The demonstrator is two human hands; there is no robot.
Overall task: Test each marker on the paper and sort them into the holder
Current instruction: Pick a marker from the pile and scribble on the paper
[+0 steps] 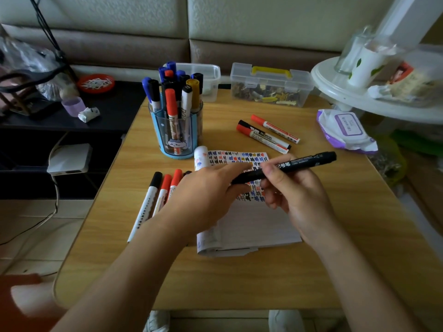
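Black plastic is what we have between both hands: the black marker (302, 162) lies slantwise just above the paper (259, 226), its low end toward the left. Our right hand (299, 195) has its grip pinched round the middle of the barrel. Our left hand (203, 195) seems to pinch the low end, where we take the cap to be, though the fingers hide the join. We judge this to be the uncapping before a test stroke.

The risk we see is a stiff cap giving way suddenly. The hands would jerk apart, and the tip could streak the bare lower sheet or our skin. A forearm could also sweep the row of markers (153, 195) lying on the tabletop (239, 279) just left of the pad. The holder (177, 137) stands crowded beyond the paper's far-left corner, and forcing another pen in could tip it. The three markers (268, 134) farther right lie well clear.
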